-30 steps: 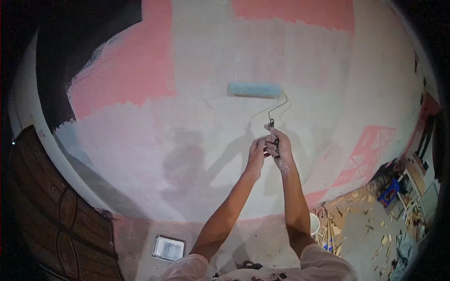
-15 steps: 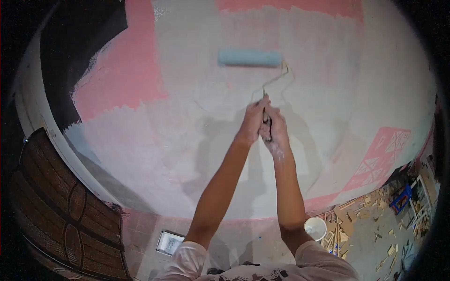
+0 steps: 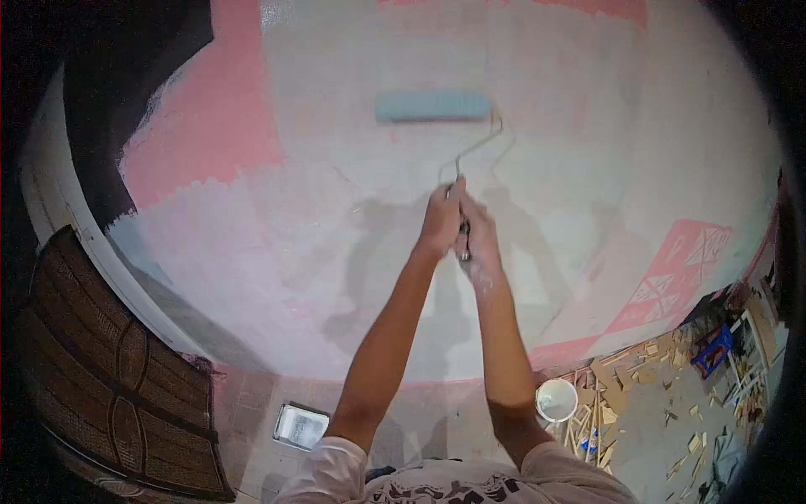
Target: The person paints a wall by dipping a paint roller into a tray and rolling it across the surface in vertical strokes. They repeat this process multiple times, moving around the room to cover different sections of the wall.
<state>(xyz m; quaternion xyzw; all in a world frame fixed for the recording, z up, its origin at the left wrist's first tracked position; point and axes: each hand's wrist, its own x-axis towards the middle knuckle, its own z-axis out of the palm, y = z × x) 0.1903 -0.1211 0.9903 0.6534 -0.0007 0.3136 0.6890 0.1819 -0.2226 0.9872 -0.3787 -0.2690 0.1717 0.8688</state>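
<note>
**Blue roller (image 3: 432,107) lying flat on the wall (image 3: 336,235), both hands closed on its handle**

Head view: I am watching the roller's pale blue sleeve lying level against the wall, high in the frame and above both hands. Its bent wire frame (image 3: 478,143) is running down from the sleeve's right end to the handle (image 3: 463,228), which is showing only as a dark sliver between the hands. The left hand (image 3: 439,223) is wrapping the handle from the left, its fingers (image 3: 453,193) curled tight around the upper part. The right hand (image 3: 481,244) is gripping from the right and slightly lower, its fingers closed fully on the same handle, with pale paint specks on its back and wrist. Both arms are reaching up and forward, and their shadows are falling on the wall just beside them.

I am seeing the wall around the roller as greyish white, while a pink patch (image 3: 218,126) is showing to the left and a pink patterned panel (image 3: 682,270) is sitting low on the right. A dark carved wooden door (image 3: 109,370) is standing at the left edge. Down on the floor (image 3: 655,437), a paint tray (image 3: 300,426) is sitting near the foot of the wall, left of the person's arms. A white bucket (image 3: 556,399) is standing just right of the right arm, wood scraps (image 3: 646,370) are lying scattered beyond it, and a blue crate (image 3: 712,353) is sitting further right.
</note>
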